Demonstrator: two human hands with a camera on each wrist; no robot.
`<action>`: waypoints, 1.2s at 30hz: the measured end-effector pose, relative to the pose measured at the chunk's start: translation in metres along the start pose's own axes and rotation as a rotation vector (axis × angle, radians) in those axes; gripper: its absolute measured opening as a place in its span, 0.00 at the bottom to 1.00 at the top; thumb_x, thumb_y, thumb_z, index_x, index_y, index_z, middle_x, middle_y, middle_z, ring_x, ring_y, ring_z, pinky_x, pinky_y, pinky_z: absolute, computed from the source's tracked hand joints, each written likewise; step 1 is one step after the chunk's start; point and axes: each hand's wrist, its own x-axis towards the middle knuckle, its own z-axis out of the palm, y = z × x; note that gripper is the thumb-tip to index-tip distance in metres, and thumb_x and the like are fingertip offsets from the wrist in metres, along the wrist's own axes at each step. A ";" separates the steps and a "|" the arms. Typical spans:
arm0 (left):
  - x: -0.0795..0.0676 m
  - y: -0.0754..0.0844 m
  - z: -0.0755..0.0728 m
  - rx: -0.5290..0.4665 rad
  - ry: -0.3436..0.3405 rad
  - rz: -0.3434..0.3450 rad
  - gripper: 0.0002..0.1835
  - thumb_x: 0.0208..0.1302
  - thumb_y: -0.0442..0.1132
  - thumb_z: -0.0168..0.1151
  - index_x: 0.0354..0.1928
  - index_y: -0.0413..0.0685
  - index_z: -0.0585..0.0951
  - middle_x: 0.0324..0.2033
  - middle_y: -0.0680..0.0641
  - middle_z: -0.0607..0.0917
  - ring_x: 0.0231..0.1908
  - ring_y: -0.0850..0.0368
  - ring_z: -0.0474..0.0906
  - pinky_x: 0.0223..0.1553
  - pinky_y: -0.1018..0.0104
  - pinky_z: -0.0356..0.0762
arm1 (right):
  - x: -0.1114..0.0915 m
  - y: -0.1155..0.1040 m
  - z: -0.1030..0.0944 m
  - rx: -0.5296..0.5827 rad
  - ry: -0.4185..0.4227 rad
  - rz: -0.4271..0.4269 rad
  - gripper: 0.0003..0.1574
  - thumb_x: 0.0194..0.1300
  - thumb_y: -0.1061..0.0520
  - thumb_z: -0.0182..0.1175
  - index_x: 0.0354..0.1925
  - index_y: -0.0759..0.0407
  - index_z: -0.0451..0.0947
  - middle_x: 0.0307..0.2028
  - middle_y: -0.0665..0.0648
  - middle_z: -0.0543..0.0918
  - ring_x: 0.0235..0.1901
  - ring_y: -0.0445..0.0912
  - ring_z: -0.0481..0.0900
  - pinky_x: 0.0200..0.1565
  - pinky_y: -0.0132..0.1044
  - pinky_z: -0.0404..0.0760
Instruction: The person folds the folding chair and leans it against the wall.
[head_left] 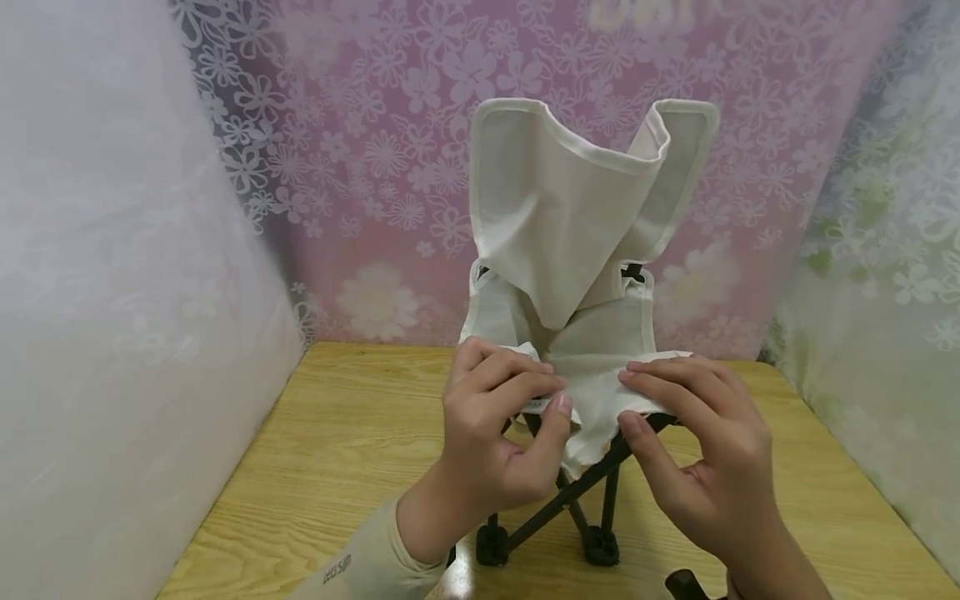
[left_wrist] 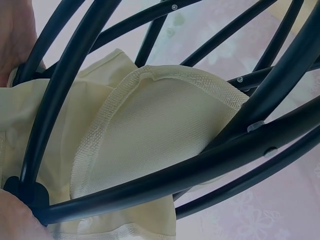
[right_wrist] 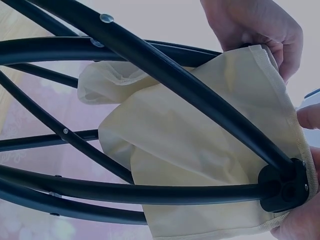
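Note:
A small folding chair with cream fabric (head_left: 585, 217) and a black tube frame (head_left: 558, 504) stands in the middle of the head view. Its tall back flops forward in a deep crease. My left hand (head_left: 498, 425) grips the front left corner of the seat (head_left: 596, 392), fingers over the cloth and thumb at the edge. At the opposite front corner my right hand (head_left: 712, 446) pinches the cloth between fingers and thumb. From below, black corner joints (left_wrist: 30, 197) (right_wrist: 284, 186) sit beside the hands, where the tubes meet the fabric. Palms hide parts of the seat corners.
The chair's feet (head_left: 600, 546) rest on a wood-grain table (head_left: 322, 467). A dark tube end (head_left: 684, 585) shows at the bottom edge by my right wrist. Pale sheeting (head_left: 127, 275) hangs on the left, and a pink flowered curtain (head_left: 390, 167) behind.

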 end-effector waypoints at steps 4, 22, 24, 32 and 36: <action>0.001 0.001 0.001 0.003 -0.003 -0.005 0.04 0.53 0.32 0.67 0.28 0.44 0.89 0.28 0.47 0.88 0.33 0.53 0.82 0.41 0.59 0.76 | 0.002 -0.003 0.002 -0.003 0.004 0.003 0.25 0.75 0.45 0.65 0.43 0.68 0.90 0.40 0.67 0.89 0.49 0.56 0.82 0.64 0.32 0.73; 0.007 0.004 0.009 0.005 0.021 0.017 0.03 0.51 0.33 0.67 0.28 0.43 0.87 0.26 0.49 0.84 0.29 0.56 0.79 0.39 0.61 0.74 | 0.013 -0.011 0.015 0.012 0.063 -0.029 0.31 0.78 0.42 0.62 0.39 0.70 0.90 0.36 0.70 0.88 0.43 0.56 0.81 0.59 0.28 0.75; 0.007 0.004 0.010 0.002 0.021 0.013 0.02 0.52 0.33 0.66 0.28 0.43 0.86 0.26 0.49 0.84 0.30 0.55 0.79 0.39 0.61 0.74 | 0.013 -0.011 0.016 0.012 0.071 -0.028 0.31 0.78 0.42 0.62 0.39 0.70 0.90 0.36 0.70 0.88 0.43 0.57 0.81 0.59 0.28 0.75; 0.008 0.005 0.013 -0.012 0.023 0.008 0.02 0.55 0.34 0.64 0.28 0.44 0.84 0.26 0.49 0.84 0.31 0.55 0.79 0.40 0.60 0.73 | 0.012 -0.010 0.017 0.024 0.087 -0.015 0.30 0.78 0.42 0.62 0.40 0.70 0.90 0.37 0.70 0.88 0.45 0.55 0.82 0.60 0.30 0.75; 0.009 0.005 0.014 -0.016 0.026 0.014 0.02 0.53 0.34 0.64 0.28 0.44 0.83 0.27 0.49 0.84 0.31 0.56 0.79 0.40 0.60 0.72 | 0.012 -0.010 0.018 0.035 0.092 -0.008 0.30 0.78 0.44 0.62 0.40 0.71 0.89 0.37 0.69 0.87 0.45 0.55 0.81 0.60 0.31 0.73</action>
